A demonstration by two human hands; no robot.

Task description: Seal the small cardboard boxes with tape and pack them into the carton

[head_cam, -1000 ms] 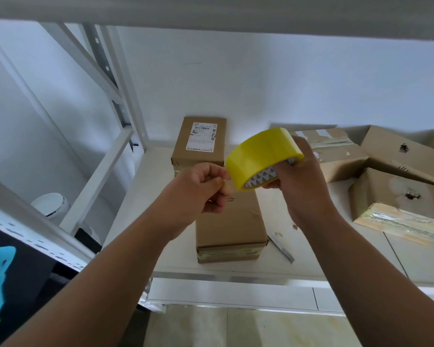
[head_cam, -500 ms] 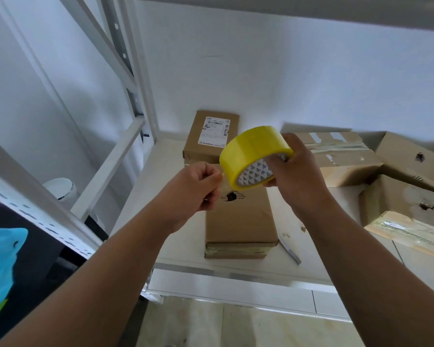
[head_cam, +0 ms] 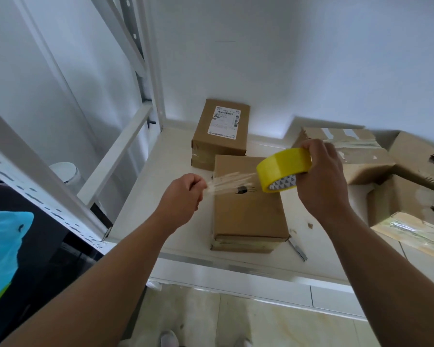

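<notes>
Left hand (head_cam: 183,196) pinches the tape end (head_cam: 218,184), right hand (head_cam: 321,176) grips the yellow roll (head_cam: 281,169): strip taut above the box (head_cam: 248,214), for sealing.

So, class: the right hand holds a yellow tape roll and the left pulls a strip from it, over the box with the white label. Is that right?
No. The head view shows the strip over the near unlabelled box; the labelled box sits behind it. The right hand does hold the yellow tape roll, the left hand pulls the strip.
</notes>
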